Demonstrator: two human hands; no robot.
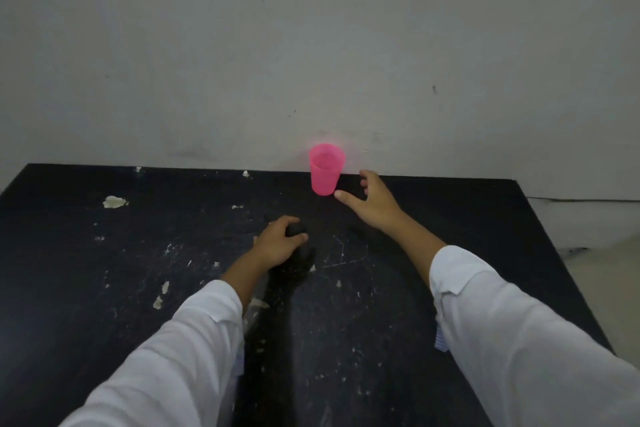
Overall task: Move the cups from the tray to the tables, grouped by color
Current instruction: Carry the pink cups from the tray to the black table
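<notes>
One pink cup on the table, more of the task to go

The pink cup point(326, 170) stands upright at the far edge of the black table point(104, 270), against the wall point(311, 45). The right hand point(372, 201) is just beside it, fingers spread and holding nothing, thumb tip at its base. Nearer than the cup, the left hand point(277, 243) curls around a dark object point(296, 229) too dim to identify. The tray and any other cups are out of view, so I judge the sorting barely begun.

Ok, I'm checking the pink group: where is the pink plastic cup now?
In the head view the pink plastic cup stands upright at the far edge of the black table, by the grey wall, just left of the open right hand.
</notes>
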